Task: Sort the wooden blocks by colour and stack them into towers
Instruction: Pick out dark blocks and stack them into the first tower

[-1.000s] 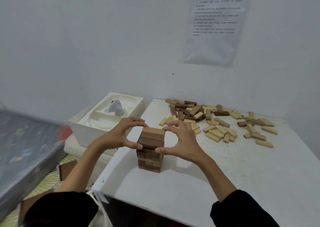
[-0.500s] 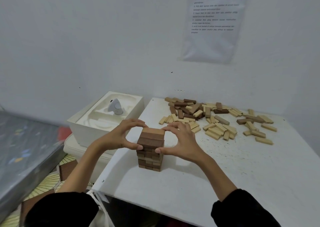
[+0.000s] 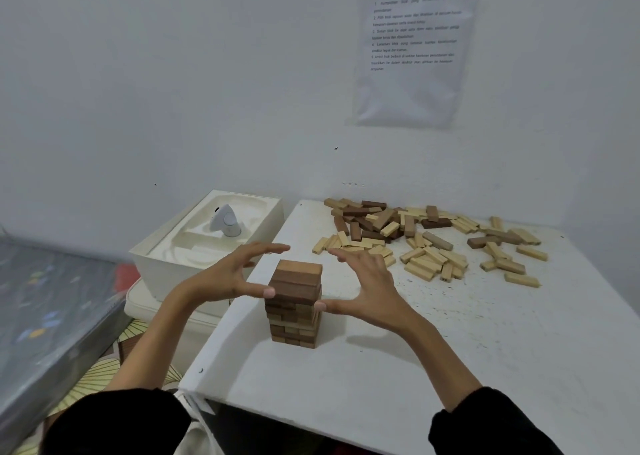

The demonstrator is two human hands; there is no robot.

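Both hands are spread wide around the brown tower, which stands upright near the front left part of the white table. The left hand frames it from the left, fingers straight and apart, thumb tip right at the tower's upper left side. The right hand mirrors it, fingers extended, thumb tip at the right side. Neither hand grips anything. At the back of the table lies a scattered pile of loose blocks, pale and dark mixed together. A white box sits just left of the table, and a printed sheet hangs on the wall.
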